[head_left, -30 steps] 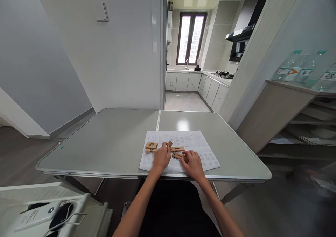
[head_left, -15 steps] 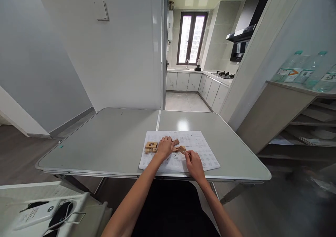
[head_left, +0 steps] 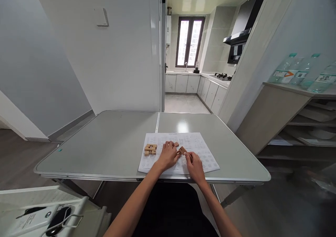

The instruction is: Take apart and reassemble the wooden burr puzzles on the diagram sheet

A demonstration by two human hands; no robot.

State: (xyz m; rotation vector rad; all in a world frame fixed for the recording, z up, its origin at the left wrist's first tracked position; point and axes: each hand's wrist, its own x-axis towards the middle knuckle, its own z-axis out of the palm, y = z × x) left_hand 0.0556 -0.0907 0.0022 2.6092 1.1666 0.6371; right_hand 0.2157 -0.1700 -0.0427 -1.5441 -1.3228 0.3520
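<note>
My right hand (head_left: 194, 164) pinches a notched wooden puzzle piece (head_left: 182, 150), held tilted just above the printed sheet (head_left: 206, 158). From the other side my left hand (head_left: 168, 156) reaches this piece, its thumb side meeting the wood and its fingers curled; what lies under the palm is hidden. Another wooden block (head_left: 176, 144) shows just beyond the left fingertips. Left of that hand, several notched wooden pieces (head_left: 150, 149) sit close together on the sheet, some with small dark marks.
The sheet lies near the front edge of a grey-green folding table (head_left: 112, 142). A white cart (head_left: 86, 203) with a white device stands at lower left. On the right, a shelf unit (head_left: 283, 100) carries plastic bottles (head_left: 304, 72).
My left hand has shifted slightly down and right, off the left-hand pieces, closer to the piece in my right hand. The whole view has dropped slightly.
</note>
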